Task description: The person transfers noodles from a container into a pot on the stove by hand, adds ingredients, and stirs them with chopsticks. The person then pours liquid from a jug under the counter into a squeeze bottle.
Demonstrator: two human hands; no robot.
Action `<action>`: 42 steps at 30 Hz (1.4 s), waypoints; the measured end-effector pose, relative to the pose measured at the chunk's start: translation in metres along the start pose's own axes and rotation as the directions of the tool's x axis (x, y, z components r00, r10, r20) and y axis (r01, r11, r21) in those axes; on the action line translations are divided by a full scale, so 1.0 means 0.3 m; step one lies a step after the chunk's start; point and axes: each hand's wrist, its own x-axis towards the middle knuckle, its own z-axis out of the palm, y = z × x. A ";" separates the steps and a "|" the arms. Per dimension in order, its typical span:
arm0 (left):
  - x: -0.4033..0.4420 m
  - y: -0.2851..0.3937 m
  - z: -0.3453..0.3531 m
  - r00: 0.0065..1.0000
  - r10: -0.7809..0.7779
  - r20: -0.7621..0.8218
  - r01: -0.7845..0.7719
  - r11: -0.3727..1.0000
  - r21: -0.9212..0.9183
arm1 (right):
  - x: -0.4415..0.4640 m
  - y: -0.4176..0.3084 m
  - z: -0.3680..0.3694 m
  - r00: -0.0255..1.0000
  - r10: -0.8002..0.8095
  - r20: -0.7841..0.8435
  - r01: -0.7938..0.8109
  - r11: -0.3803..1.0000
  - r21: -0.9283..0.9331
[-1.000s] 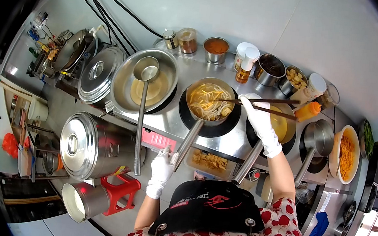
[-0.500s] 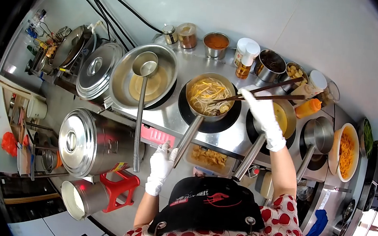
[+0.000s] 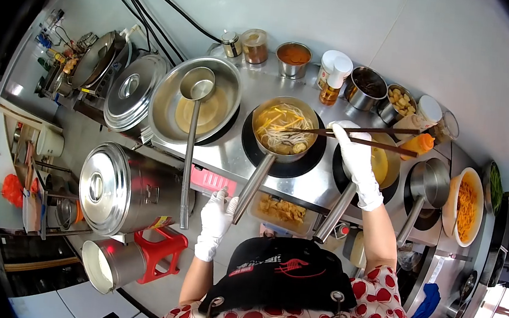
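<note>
My gloved right hand (image 3: pixel 357 169) grips a pair of long dark chopsticks (image 3: pixel 385 141) above the counter. Their tips reach into a saucepan (image 3: pixel 287 102) of broth. White noodles (image 3: pixel 283 136) and yellow strips float in it, with a pale rounded piece near the right rim. My gloved left hand (image 3: pixel 216 218) is beside the end of that saucepan's long handle (image 3: pixel 255 188). Its fingers are loosely bent and apart, not visibly wrapped round the handle. Beneath my right hand, a second saucepan (image 3: pixel 392 166) with yellow liquid is partly covered.
At left, a ladle (image 3: pixel 192 134) lies across a wide metal bowl (image 3: pixel 161 98). Lidded pots (image 3: pixel 96 187) stand beyond it. Small containers (image 3: pixel 293 60) and a sauce bottle (image 3: pixel 416 145) line the back. An empty saucepan (image 3: pixel 429 182) and a bowl of orange shreds (image 3: pixel 450 205) are right.
The chopsticks have swung flatter, their rear ends lowering, and the tips have shifted in the noodles. The noodles and yellow strips have moved within the pan. My left hand is nearly still.
</note>
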 end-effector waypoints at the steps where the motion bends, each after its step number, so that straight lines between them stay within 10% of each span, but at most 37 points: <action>1: 0.000 0.000 0.000 1.000 0.007 -0.002 -0.007 1.000 0.012 | 0.002 0.014 -0.005 1.000 -0.016 -0.019 0.016 1.000 0.005; 7: 0.005 0.009 0.002 1.000 -0.003 0.012 0.003 1.000 0.011 | -0.090 0.079 0.057 0.976 -0.048 0.211 0.059 0.997 -0.047; 17: 0.016 0.004 0.000 1.000 0.010 -0.006 -0.010 1.000 0.015 | -0.035 0.063 -0.011 0.987 -0.142 -0.073 0.147 0.988 0.056; 32: 0.025 -0.001 -0.003 0.999 0.003 -0.033 -0.003 1.000 -0.006 | -0.048 0.023 -0.025 0.974 -0.210 -0.082 0.213 0.977 0.032; 42: 0.029 0.024 -0.010 1.000 0.011 -0.016 -0.011 1.000 0.000 | -0.087 0.042 0.079 0.959 -0.169 0.226 0.151 0.984 0.097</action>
